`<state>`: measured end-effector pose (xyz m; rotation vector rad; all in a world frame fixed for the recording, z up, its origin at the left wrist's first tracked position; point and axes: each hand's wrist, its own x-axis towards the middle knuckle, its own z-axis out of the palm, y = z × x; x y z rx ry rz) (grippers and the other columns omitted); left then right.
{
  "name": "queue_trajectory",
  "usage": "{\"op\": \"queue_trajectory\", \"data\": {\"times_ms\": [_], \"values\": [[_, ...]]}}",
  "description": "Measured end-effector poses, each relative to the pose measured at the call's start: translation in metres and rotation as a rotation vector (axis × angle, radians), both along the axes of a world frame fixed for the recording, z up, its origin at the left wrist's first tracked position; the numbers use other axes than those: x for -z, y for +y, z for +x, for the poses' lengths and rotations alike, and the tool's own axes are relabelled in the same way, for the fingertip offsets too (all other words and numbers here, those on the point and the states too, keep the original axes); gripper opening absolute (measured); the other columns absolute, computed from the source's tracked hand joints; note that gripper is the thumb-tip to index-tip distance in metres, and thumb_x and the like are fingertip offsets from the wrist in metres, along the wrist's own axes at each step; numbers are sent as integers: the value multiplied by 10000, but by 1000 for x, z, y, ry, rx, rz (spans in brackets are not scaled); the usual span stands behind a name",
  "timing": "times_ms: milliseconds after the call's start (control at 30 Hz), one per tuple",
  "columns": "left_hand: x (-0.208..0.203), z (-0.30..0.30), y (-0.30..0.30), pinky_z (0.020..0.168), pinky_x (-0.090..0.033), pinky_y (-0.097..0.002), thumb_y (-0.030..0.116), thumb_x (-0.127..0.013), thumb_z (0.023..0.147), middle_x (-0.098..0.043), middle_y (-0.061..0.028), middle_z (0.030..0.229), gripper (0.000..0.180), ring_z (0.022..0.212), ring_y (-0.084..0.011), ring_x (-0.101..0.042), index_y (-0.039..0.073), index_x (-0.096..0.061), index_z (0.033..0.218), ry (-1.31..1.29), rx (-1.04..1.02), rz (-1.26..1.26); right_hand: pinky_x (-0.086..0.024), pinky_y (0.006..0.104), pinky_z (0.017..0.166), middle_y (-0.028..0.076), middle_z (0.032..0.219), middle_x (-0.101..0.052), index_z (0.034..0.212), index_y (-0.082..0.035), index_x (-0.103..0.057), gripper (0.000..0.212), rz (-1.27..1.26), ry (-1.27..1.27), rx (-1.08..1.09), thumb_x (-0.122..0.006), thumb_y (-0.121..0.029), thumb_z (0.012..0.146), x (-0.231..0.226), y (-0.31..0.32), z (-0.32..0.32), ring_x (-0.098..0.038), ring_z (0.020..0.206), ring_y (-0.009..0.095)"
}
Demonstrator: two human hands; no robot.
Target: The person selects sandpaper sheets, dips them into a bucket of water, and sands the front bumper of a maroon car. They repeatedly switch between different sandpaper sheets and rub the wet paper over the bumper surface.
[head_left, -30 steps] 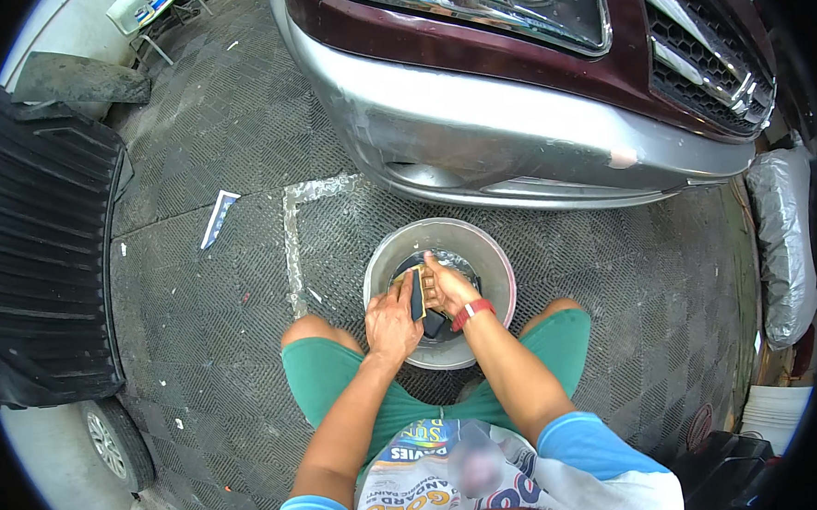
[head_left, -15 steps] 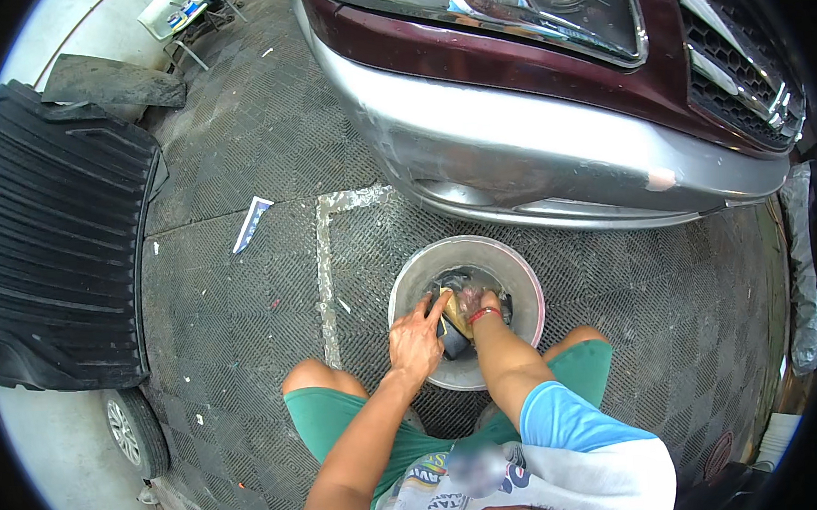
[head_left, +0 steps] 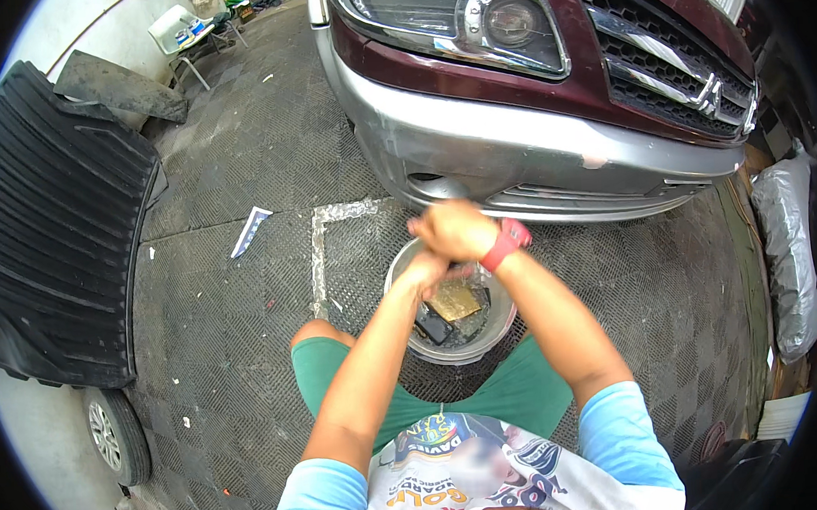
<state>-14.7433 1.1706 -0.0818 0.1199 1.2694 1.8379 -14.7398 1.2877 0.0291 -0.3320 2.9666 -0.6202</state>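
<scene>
Over the far rim of a round grey bucket (head_left: 504, 315), my right hand (head_left: 461, 229) is raised, a red watch at its wrist, its fingers curled and smeared by motion. My left hand (head_left: 428, 271) sits just below it over the bucket, touching or very near it, with its fingers mostly hidden. Whether anything is between them I cannot make out. Inside the bucket, in murky water, lie a tan sheet (head_left: 455, 301) like sandpaper and a black block (head_left: 433, 326). Neither hand is on these.
A maroon and silver car front (head_left: 514, 148) stands just beyond the bucket. To the left are a large black ribbed liner (head_left: 65, 227) and a wheel (head_left: 118, 436). A blue and white paper strip (head_left: 252, 231) lies on the matted floor. A silver wrapped bundle (head_left: 790, 253) is at the right.
Both hands have come up out of the bucket toward its far rim, the right one rising most. The tan sheet and black block are left in the bucket. The view has shifted slightly.
</scene>
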Motion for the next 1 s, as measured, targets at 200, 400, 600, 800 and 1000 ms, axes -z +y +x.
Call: {"op": "queue_trajectory", "data": {"times_ms": [200,400,600,800,1000], "values": [[-133,-26,-52,1046,-618,-438,322,-658,1112,-565,-96,1541,475,1364,-260,-585,186,-574,1560,275,-224,-29,-540,487,1079,205,1292,-734,1252,-14,-727,256,-3,796,-84,-698,-175,1056,-164,53,-29,-681,1241,404],[-176,-67,-85,1218,-476,-530,278,-581,1121,-533,-246,1635,501,1481,-422,-553,84,-538,1582,1462,-368,-773,-236,518,1378,50,1727,-495,1529,-181,-652,555,654,933,-131,-674,-476,1060,-157,165,-8,-367,1652,255],[-202,-99,-56,1219,-473,-523,37,-638,955,-602,-262,1483,622,1399,-446,-591,-39,-518,1561,2035,-429,-877,-31,503,1424,-33,1871,-196,1731,-408,-384,773,638,1044,-15,-535,-700,1032,-117,254,-11,-116,1733,215],[-171,-102,-48,1165,-498,-498,37,-657,888,-599,-269,1461,649,1350,-444,-610,-94,-549,1515,2026,-521,-1019,-33,488,1421,-36,1861,-240,1710,-411,-433,704,565,1017,-43,-550,-640,1055,-110,245,-16,-152,1727,201],[-186,-118,-48,1071,-556,-480,211,-721,1032,-750,-164,1339,367,1216,-394,-724,39,-757,1353,1835,-550,-939,-51,466,1426,-60,1843,-291,1685,-427,-468,647,553,1014,-13,-569,-586,1066,-106,248,-15,-199,1715,181]]}}
